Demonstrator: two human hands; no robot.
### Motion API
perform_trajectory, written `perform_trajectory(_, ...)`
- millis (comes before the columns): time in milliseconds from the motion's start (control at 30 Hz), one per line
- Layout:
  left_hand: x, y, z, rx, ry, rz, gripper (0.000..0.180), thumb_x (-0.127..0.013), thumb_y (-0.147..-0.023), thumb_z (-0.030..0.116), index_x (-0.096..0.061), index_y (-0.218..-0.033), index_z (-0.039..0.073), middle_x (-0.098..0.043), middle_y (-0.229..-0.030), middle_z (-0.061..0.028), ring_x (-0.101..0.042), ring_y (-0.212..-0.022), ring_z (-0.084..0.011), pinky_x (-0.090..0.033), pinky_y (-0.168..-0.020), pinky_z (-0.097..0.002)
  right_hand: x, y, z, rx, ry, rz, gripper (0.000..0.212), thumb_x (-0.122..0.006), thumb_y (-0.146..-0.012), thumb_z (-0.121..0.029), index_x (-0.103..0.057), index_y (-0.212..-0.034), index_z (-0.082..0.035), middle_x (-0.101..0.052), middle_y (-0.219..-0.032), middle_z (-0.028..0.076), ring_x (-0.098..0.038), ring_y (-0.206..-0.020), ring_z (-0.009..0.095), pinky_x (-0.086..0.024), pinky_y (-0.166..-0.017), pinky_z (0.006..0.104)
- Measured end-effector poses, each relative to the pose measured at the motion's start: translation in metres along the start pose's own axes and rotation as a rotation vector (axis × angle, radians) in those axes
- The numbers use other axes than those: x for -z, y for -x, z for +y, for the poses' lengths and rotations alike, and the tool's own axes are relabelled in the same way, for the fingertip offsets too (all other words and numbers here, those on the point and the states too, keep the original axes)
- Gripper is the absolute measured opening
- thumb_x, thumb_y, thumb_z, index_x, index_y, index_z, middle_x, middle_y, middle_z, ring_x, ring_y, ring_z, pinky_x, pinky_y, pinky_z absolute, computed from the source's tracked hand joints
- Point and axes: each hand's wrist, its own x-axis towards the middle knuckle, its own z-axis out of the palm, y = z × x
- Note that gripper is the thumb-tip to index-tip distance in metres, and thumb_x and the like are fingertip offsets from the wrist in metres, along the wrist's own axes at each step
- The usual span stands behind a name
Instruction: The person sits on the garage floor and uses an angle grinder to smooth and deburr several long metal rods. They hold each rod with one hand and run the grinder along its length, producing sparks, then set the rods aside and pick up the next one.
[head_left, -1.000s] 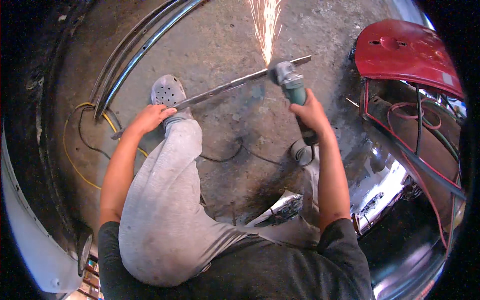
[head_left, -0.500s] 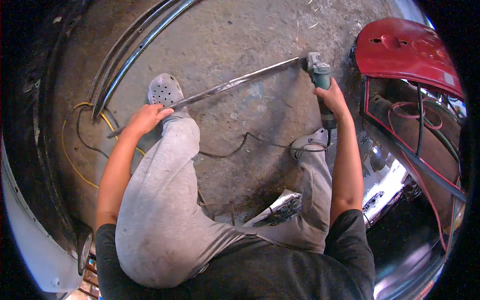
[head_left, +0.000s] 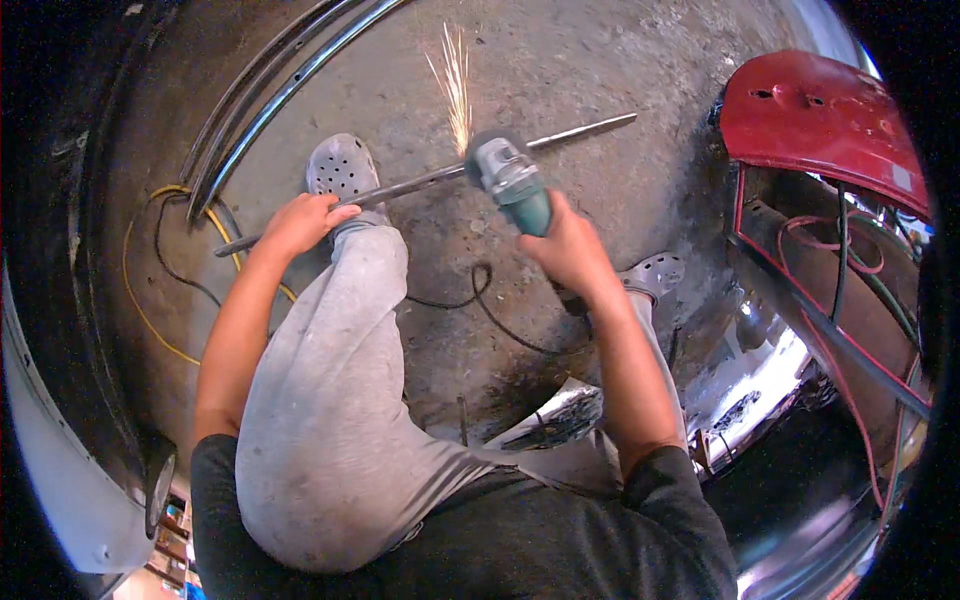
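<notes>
A long, narrow metal bar (head_left: pixel 582 131) slants across in front of me, its right end raised toward the far side. My left hand (head_left: pixel 303 224) is closed around it near its left end, just by my grey clog (head_left: pixel 341 166). In my right hand (head_left: pixel 572 250) I grip a green and grey angle grinder (head_left: pixel 518 187). Its disc (head_left: pixel 478 160) meets the bar around the middle, and orange sparks (head_left: pixel 457 90) fly off toward the far side. The bar stretch behind the grinder head is hidden.
Curved metal strips (head_left: pixel 268 98) lie at the far left, near a yellow cable (head_left: pixel 126 262). The black cord (head_left: pixel 487 300) loops over the concrete floor (head_left: pixel 560 60) between my feet. On the right stand a red panel (head_left: pixel 815 120), hoses (head_left: pixel 842 250) and shiny sheet metal (head_left: pixel 770 375).
My right hand has brought the grinder leftward from the bar's right end to its middle. The spark stream is now much brighter. My right foot has shifted rightward, and the cord has formed a loop.
</notes>
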Motion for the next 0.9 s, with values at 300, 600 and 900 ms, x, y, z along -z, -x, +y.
perform_trajectory(300,-0.005,-0.002,-0.003,-0.016,-0.024,0.05,0.071,-0.053,-0.095,0.072,-0.074,-0.11,0.006,-0.073,-0.107,-0.0255,-0.067,-0.107,-0.0446,-0.053,-0.09,-0.0535,-0.007,-0.002,0.014,0.038,-0.045,0.087,0.074,-0.08,-0.074,-0.028,-0.054,-0.138,-0.004,-0.072,-0.11,0.029,-0.071,-0.104,0.042,-0.054,-0.09,0.047)
perform_trajectory(600,0.002,0.005,0.003,-0.011,-0.033,0.031,0.068,-0.053,-0.097,0.07,-0.074,-0.105,0.006,-0.073,-0.105,-0.0249,-0.067,-0.104,-0.0457,-0.053,-0.088,-0.0543,0.079,-0.063,0.122,-0.096,-0.165,0.216,0.069,-0.082,-0.073,-0.033,-0.057,-0.127,0.001,-0.073,-0.106,0.021,-0.071,-0.097,0.032,-0.055,-0.087,0.0424)
perform_trajectory(900,-0.003,0.003,0.003,-0.01,-0.055,0.055,0.069,-0.055,-0.095,0.071,-0.074,-0.11,0.007,-0.074,-0.105,-0.0242,-0.068,-0.105,-0.0446,-0.054,-0.089,-0.0534,0.115,-0.082,0.157,-0.128,-0.033,0.364,0.066,-0.079,-0.074,-0.028,-0.057,-0.126,0.005,-0.071,-0.106,0.019,-0.069,-0.096,0.029,-0.053,-0.088,0.0398)
